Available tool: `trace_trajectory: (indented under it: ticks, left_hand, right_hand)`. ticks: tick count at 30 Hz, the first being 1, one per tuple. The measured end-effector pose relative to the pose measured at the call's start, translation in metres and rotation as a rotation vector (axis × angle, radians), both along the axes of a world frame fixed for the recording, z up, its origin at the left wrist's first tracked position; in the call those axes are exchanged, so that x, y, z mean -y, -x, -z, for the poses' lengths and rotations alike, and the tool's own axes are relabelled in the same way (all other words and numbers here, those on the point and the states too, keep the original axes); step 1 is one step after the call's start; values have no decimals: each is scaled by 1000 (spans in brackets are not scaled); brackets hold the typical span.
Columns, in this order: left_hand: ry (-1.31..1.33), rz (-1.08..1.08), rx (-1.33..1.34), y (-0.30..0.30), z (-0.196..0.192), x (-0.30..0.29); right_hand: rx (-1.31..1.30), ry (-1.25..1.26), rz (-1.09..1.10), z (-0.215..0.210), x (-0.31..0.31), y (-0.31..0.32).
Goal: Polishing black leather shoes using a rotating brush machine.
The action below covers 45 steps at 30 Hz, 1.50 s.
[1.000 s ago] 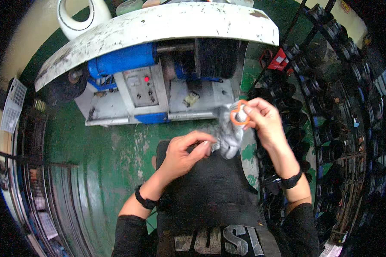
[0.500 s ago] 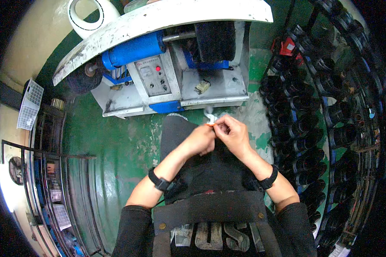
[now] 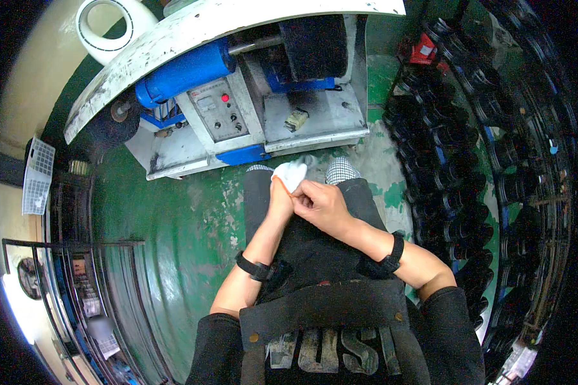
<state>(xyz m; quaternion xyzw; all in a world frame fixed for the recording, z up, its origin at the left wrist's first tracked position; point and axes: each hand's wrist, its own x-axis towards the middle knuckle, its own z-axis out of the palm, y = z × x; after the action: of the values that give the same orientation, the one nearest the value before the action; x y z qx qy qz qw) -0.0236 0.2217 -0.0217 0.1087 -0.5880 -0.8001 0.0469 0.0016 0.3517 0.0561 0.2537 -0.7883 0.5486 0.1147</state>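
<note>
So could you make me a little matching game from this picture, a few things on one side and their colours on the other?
Things:
1. glove, which the right hand is pulling onto the left hand
2. motor on the machine
3. floor
4. wristbands

Colours:
A. green, worn in patches
B. black
C. white with an orange cuff
D. blue

Pairs: 1-C, 2-D, 3-A, 4-B
</note>
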Motion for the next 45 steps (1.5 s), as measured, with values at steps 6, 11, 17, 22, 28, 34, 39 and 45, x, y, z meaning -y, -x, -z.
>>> trace_trajectory:
  ticks: [6,11,17,22,28,34,39,45]
  left_hand:
    - [-533,299,167,11,-47,18]
    - [-578,64,304,16,-69,22]
    - [-651,335,239,30,-55,33]
    - [-807,537,249,50,-59,14]
    - [-1009,762,283,67,-56,-21]
    - [-1057,452,261,73,-73,-49]
    - [-758,412,277,75,-86,-61]
    - [-755,601,111,70,-85,-59]
  right_hand:
    - [66,-1,11,4,9,-3]
    - [65,19,-1,-4,25,-8]
    - [35,-10,51,-5,25,-8]
    - [52,-4,96,1,22,-5]
    - [62,16,129,2,9,-4]
    - [39,26,8,-9,5,-15]
    - [28,31,-34,-9,-2,-16]
    - [91,34,9,-3,-9,-17]
